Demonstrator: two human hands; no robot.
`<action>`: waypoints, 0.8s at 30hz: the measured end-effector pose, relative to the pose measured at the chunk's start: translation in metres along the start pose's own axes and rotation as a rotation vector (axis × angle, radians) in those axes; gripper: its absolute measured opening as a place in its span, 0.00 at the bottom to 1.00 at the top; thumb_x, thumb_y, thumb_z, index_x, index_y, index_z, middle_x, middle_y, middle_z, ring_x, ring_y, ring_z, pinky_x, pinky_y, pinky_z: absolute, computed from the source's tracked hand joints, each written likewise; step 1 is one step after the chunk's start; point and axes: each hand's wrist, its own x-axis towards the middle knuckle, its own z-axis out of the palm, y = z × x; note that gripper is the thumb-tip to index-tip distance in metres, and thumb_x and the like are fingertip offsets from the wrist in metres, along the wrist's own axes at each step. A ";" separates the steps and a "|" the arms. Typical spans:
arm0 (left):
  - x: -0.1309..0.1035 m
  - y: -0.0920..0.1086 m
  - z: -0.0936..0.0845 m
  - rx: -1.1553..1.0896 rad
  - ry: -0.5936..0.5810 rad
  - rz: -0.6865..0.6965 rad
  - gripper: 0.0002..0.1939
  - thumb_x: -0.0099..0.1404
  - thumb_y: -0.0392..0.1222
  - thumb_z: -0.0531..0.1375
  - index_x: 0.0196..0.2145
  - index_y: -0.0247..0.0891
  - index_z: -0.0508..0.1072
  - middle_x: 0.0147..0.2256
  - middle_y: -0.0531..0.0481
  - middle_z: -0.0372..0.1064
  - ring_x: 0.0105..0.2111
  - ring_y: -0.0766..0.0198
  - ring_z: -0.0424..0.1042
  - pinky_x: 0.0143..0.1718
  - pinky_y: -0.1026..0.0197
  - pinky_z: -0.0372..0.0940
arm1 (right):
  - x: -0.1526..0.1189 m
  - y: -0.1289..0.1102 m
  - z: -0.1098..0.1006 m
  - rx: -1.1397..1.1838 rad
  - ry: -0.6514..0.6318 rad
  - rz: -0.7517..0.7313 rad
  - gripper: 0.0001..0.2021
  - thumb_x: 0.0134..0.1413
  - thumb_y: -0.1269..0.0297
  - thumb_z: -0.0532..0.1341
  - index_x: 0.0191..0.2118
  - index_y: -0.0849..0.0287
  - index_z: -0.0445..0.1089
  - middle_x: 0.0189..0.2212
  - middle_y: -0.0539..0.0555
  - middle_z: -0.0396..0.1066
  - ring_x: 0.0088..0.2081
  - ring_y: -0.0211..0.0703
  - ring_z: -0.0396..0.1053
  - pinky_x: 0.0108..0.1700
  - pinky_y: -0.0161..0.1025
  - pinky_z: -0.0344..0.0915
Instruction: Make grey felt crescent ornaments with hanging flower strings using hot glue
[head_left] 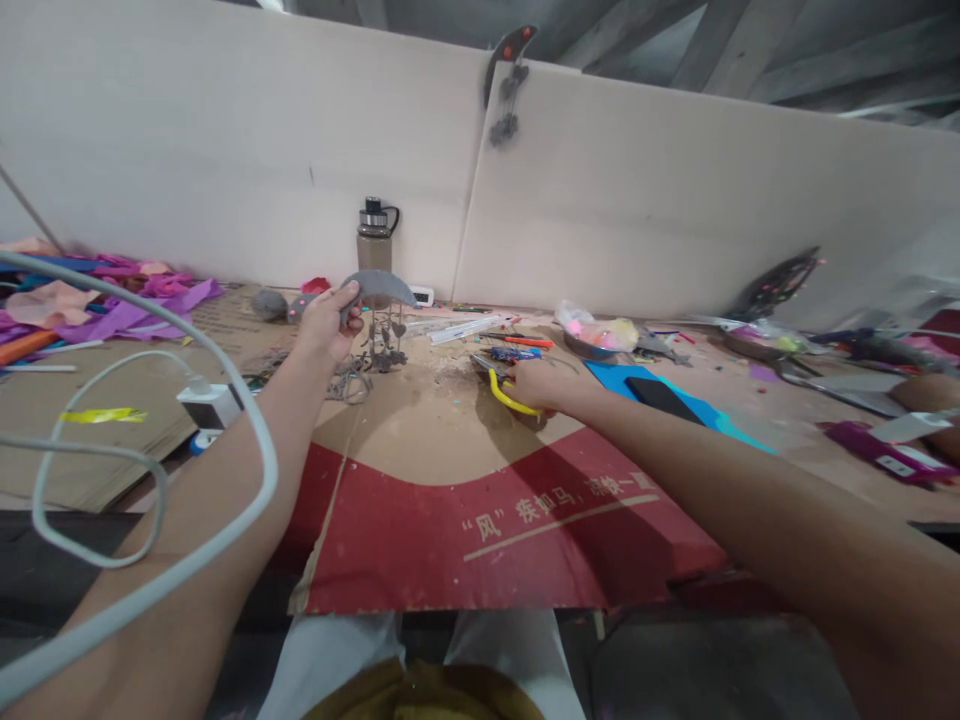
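Crescent (382, 287): grey, in front of the bottle (374, 250) as I view it, raised above the cardboard (420, 440) with its pendants (388, 345) on strings below it. I cannot tell whether the lowest pendant touches the surface. Left hand (334, 325): grasping; I have the crescent's near end pinched between thumb and fingers. Right hand (534, 386): grasping; I have the fingers closed over the yellow-handled pliers (510, 398), low over the cardboard, to the right of the pendants. Legend: the red area of the cardboard carries one line of pale Chinese print (559, 508), underlined and slanting upward to the right. I read “风”疾如马,凉快一; the character after that lies at the right forearm and I cannot confirm it. The flap (232, 310) at left also carries print, too faint for me to read. Beside the bottle stands a small white display unit (422, 296); its figures are too small to make out. Right of the pliers' hand, a dark phone (664, 400) lies on a blue sheet (611, 375). Behind the pliers lie an orange-handled tool (529, 341) and clear rulers (466, 329). A second crescent (511, 52) hangs at the panel's (675, 190) top edge.
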 end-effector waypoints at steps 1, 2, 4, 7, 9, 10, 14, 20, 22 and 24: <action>0.000 0.000 0.000 0.000 0.002 -0.003 0.09 0.55 0.32 0.65 0.24 0.35 0.66 0.19 0.54 0.62 0.15 0.75 0.59 0.13 0.72 0.51 | 0.002 -0.004 -0.001 0.003 -0.020 0.024 0.20 0.56 0.55 0.53 0.39 0.66 0.74 0.27 0.64 0.74 0.27 0.48 0.72 0.31 0.39 0.63; 0.000 0.000 -0.001 0.000 0.004 -0.004 0.09 0.55 0.32 0.65 0.24 0.35 0.67 0.19 0.54 0.62 0.15 0.75 0.58 0.13 0.72 0.50 | 0.004 -0.007 0.000 -0.004 -0.020 0.035 0.19 0.55 0.57 0.54 0.40 0.67 0.74 0.27 0.65 0.74 0.28 0.48 0.72 0.31 0.39 0.64; 0.001 -0.001 -0.001 -0.002 0.001 -0.004 0.08 0.56 0.31 0.64 0.24 0.35 0.67 0.19 0.54 0.62 0.15 0.75 0.58 0.13 0.72 0.50 | 0.007 -0.011 0.004 -0.054 0.020 0.016 0.16 0.53 0.61 0.57 0.41 0.68 0.74 0.31 0.67 0.75 0.31 0.50 0.73 0.34 0.39 0.65; 0.000 -0.001 -0.002 -0.014 -0.007 0.000 0.08 0.56 0.30 0.62 0.23 0.35 0.67 0.18 0.54 0.62 0.16 0.75 0.58 0.13 0.72 0.50 | 0.008 -0.008 0.013 -0.116 0.082 -0.029 0.14 0.51 0.67 0.57 0.41 0.68 0.74 0.34 0.68 0.75 0.35 0.53 0.73 0.36 0.41 0.64; 0.000 -0.001 -0.002 -0.022 -0.004 -0.004 0.08 0.57 0.29 0.61 0.22 0.35 0.67 0.18 0.54 0.62 0.15 0.75 0.58 0.13 0.72 0.50 | 0.006 -0.001 0.020 -0.073 0.102 -0.020 0.14 0.53 0.66 0.55 0.40 0.67 0.74 0.35 0.67 0.74 0.35 0.50 0.73 0.35 0.39 0.63; 0.000 -0.001 -0.002 -0.025 -0.003 -0.007 0.08 0.57 0.29 0.60 0.22 0.35 0.67 0.18 0.54 0.62 0.15 0.75 0.58 0.13 0.72 0.50 | 0.005 0.003 0.024 -0.030 0.117 -0.018 0.15 0.55 0.65 0.53 0.41 0.66 0.73 0.36 0.66 0.74 0.34 0.48 0.72 0.34 0.38 0.62; 0.000 -0.001 -0.002 -0.035 -0.021 -0.012 0.09 0.55 0.28 0.61 0.22 0.35 0.67 0.17 0.55 0.61 0.15 0.75 0.59 0.13 0.72 0.49 | 0.006 0.016 0.036 0.119 0.223 -0.049 0.18 0.57 0.63 0.50 0.49 0.63 0.68 0.40 0.62 0.74 0.33 0.43 0.70 0.30 0.36 0.57; 0.002 0.001 -0.005 -0.019 -0.014 0.001 0.08 0.55 0.30 0.63 0.23 0.36 0.68 0.18 0.54 0.62 0.16 0.75 0.59 0.14 0.71 0.50 | 0.005 0.022 0.035 0.062 0.254 -0.071 0.20 0.58 0.58 0.50 0.52 0.61 0.65 0.37 0.61 0.74 0.30 0.45 0.68 0.30 0.37 0.53; 0.002 0.002 -0.004 -0.026 -0.022 0.003 0.08 0.55 0.30 0.63 0.23 0.36 0.68 0.18 0.54 0.62 0.16 0.75 0.59 0.14 0.71 0.50 | 0.001 0.021 0.031 0.062 0.247 -0.061 0.21 0.57 0.56 0.50 0.52 0.61 0.65 0.37 0.60 0.74 0.30 0.45 0.68 0.31 0.38 0.54; 0.002 0.002 -0.004 -0.037 -0.020 0.002 0.08 0.54 0.29 0.63 0.23 0.36 0.68 0.19 0.55 0.63 0.16 0.75 0.59 0.14 0.70 0.50 | -0.003 0.020 0.027 0.050 0.245 -0.055 0.22 0.56 0.56 0.50 0.52 0.61 0.65 0.37 0.61 0.74 0.31 0.46 0.69 0.32 0.38 0.55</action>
